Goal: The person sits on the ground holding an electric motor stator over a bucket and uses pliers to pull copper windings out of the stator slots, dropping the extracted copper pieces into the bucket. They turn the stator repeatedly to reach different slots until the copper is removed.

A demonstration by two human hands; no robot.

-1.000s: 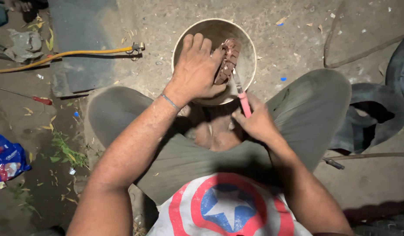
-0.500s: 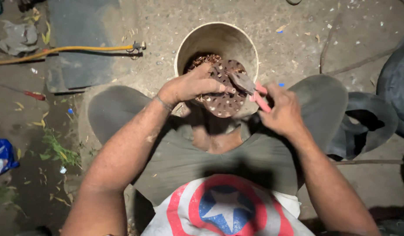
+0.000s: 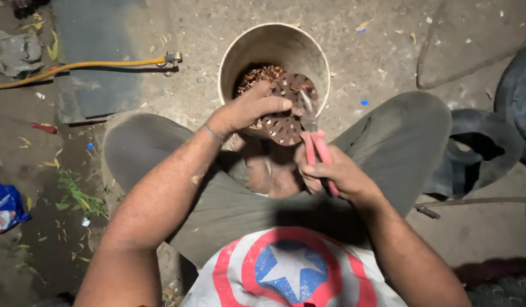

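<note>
My left hand [image 3: 248, 108] grips a round, rusty-brown metal core with slots around its face [image 3: 285, 116], holding it over the near rim of a pale bucket [image 3: 240, 51]. My right hand [image 3: 331, 173] holds pink-handled pliers [image 3: 313, 142], whose jaws reach up to the right edge of the core. Copper-coloured wire scraps [image 3: 263, 74] lie inside the bucket behind the core. I am squatting, with my knees on either side of the bucket.
A yellow hose with a metal end fitting [image 3: 86, 65] lies on the dirt ground at upper left, beside a dark flat slab [image 3: 103, 51]. A black rubber tyre tube [image 3: 479, 153] sits at right. A blue wrapper [image 3: 4, 207] and a red-handled tool [image 3: 44, 128] lie at left.
The left hand has gone from covering the core flat to gripping its left edge. The pliers have swung round so their jaws point up at the core's right side.
</note>
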